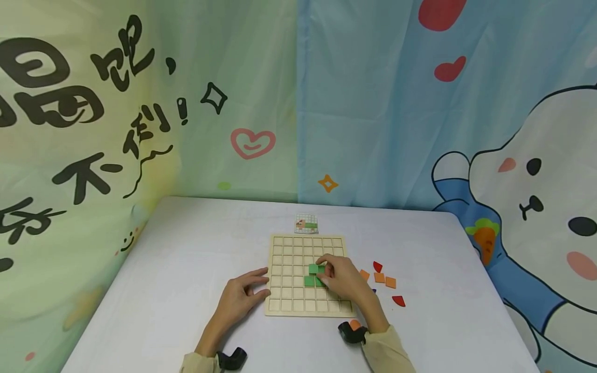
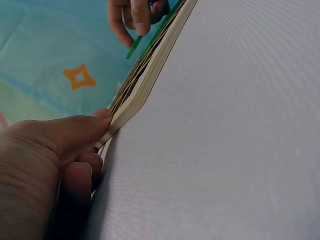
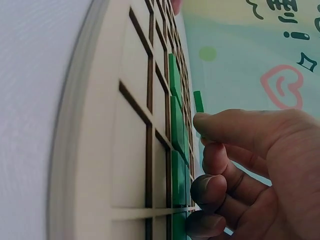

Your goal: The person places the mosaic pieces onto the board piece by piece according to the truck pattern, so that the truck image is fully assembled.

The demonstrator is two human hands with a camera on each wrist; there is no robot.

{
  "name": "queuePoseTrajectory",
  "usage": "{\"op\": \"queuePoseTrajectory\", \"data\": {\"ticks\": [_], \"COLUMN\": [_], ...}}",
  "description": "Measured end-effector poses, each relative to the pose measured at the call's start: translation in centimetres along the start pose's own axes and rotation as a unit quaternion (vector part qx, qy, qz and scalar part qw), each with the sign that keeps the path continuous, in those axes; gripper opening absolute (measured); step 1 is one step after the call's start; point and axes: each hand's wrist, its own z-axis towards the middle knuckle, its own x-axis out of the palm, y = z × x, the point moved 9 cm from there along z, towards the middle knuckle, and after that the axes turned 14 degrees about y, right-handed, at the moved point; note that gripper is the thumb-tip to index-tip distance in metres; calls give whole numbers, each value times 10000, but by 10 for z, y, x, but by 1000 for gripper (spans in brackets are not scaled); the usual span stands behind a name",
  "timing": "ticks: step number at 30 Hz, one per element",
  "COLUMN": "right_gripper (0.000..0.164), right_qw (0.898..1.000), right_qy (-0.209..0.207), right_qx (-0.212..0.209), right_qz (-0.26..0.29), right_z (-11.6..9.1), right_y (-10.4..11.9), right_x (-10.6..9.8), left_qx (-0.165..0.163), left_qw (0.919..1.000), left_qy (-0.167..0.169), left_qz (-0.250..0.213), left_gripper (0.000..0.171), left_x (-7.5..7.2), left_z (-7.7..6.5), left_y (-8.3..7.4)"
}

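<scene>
A pale wooden grid board lies flat on the white table. Against its left edge rest the thumb and fingertips of my left hand; the left wrist view has the thumb touching the wooden rim. My right hand is over the board's right half, pinching a thin green tile between thumb and finger, held off the surface. Several green tiles sit in grid cells beneath it, one of them a green square in the head view. The right fingers partly hide the others.
Behind the board lies a small picture card. Right of it are loose orange squares and red curved pieces. An orange piece shows beside the right wrist camera. A printed curtain hangs behind the table.
</scene>
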Motion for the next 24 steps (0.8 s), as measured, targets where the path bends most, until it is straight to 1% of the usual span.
{"op": "queuePoseTrajectory", "data": {"ticks": [8, 11, 16, 24], "right_gripper": [22, 23, 23, 23], "right_qw": [9999, 9998, 9996, 9995], "right_qy": [82, 144, 211, 252], "right_qx": [-2, 57, 129, 100], "right_qz": [-104, -155, -156, -185], "right_z": [5, 6, 7, 9], "right_y": [2, 2, 2, 2], "right_x": [6, 7, 8, 8], "left_qx": [22, 21, 43, 11], "left_qw": [10000, 10000, 10000, 10000], "left_qy": [-16, -10, -3, 12], "left_qz": [9, 10, 28, -2], "left_gripper": [30, 30, 30, 31], "left_x": [1, 1, 1, 1], "left_z": [0, 0, 0, 0], "left_y": [0, 0, 0, 0]}}
